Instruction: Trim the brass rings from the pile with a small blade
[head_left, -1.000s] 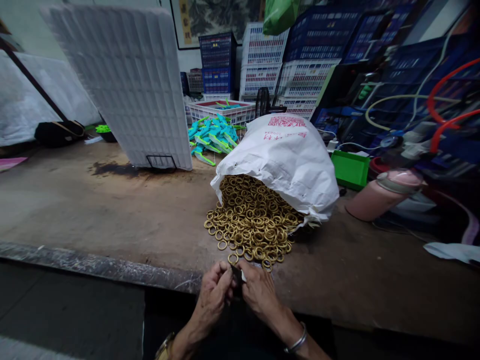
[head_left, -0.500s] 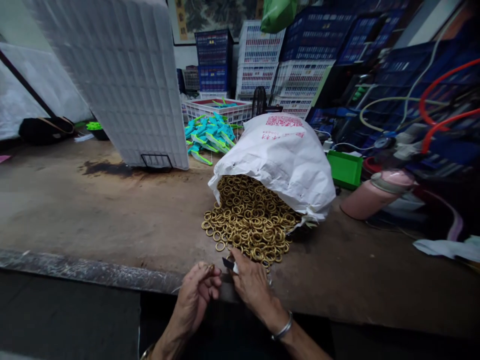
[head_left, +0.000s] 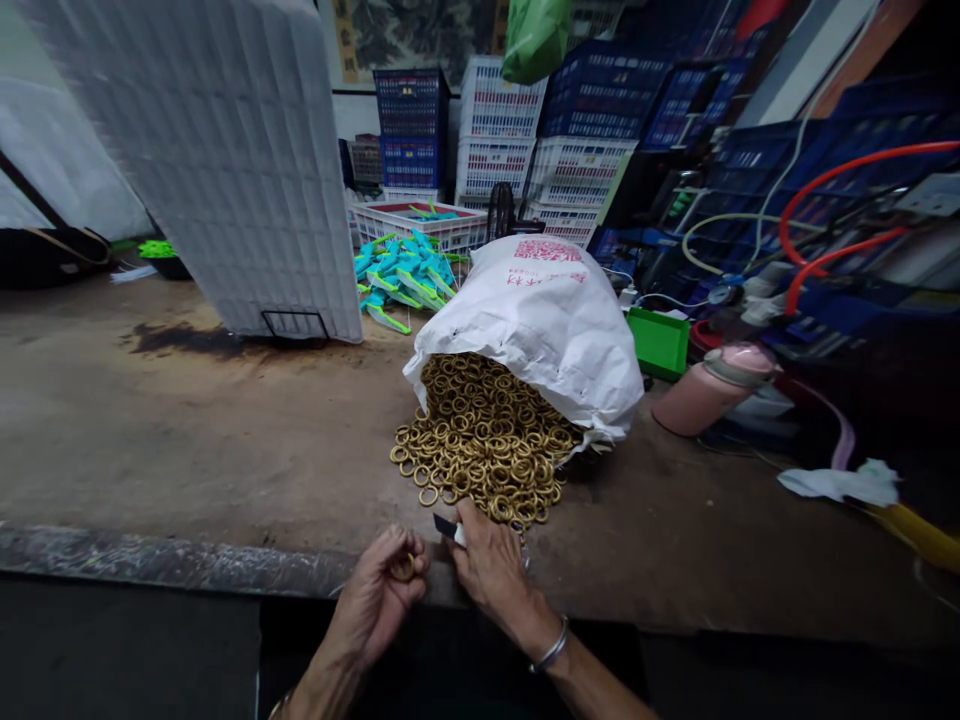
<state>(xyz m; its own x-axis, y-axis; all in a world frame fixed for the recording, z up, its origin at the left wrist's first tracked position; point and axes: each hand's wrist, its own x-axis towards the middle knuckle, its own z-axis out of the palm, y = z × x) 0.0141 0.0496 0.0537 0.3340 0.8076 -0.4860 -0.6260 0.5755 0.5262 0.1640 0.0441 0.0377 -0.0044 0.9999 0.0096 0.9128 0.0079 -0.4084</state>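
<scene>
My left hand (head_left: 379,590) is closed on a single brass-coloured ring (head_left: 403,567), pinched in the fingers at the table's front edge. Close by on the right, my right hand (head_left: 495,562) grips a utility knife; its dark blade (head_left: 445,526) points left toward the ring, and most of the handle is hidden in the palm. Just beyond my right hand spreads a heap of the same rings (head_left: 487,440). They spill from the mouth of a white woven sack (head_left: 532,320) lying on its side with red print on top.
A tall white ridged panel (head_left: 225,180) stands in a wire holder at left. Turquoise and lime plastic pieces (head_left: 405,270) lie behind the sack. To the right are a green tray (head_left: 658,340), a pink bottle (head_left: 712,388) and hoses. Stacked crates (head_left: 499,125) line the back.
The ring in my left hand has turned and now shows its round face. My right hand still holds the knife beside it. The whole view has shifted slightly.
</scene>
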